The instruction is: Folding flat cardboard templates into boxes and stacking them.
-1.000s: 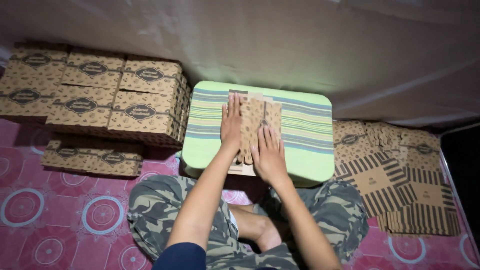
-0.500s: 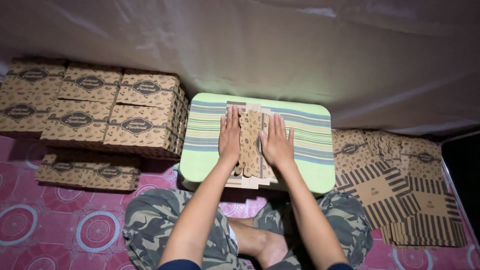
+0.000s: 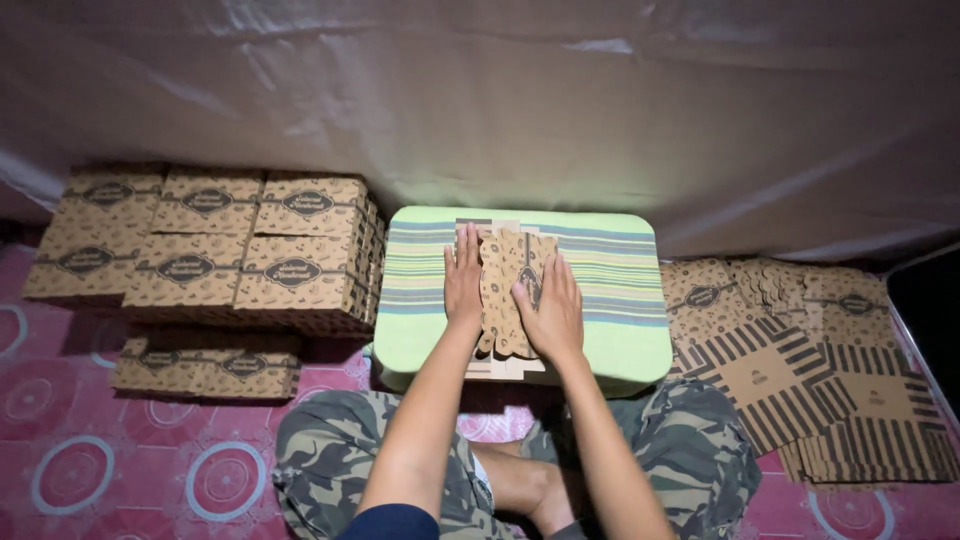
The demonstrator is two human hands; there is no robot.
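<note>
A flat, printed brown cardboard box blank (image 3: 503,290) lies on a small green striped table (image 3: 610,300) in front of me. My left hand (image 3: 463,276) rests flat on the blank's left side, fingers together and pointing away. On its right side my right hand (image 3: 552,305) presses down, fingers spread a little. Both palms lie on the cardboard and neither hand grips it. My forearms reach over my crossed legs in camouflage trousers (image 3: 330,460).
Folded printed brown boxes (image 3: 215,245) are stacked at the left, with a lower row (image 3: 205,365) in front. Flat box blanks, some striped (image 3: 800,370), are heaped at the right. A pale cloth wall (image 3: 500,100) hangs behind, and a pink patterned mat (image 3: 120,460) covers the floor.
My right hand slid from the blank's near end up toward the far side, then back a little. The left hand stayed pressing. The view tilted and shifted slightly.
</note>
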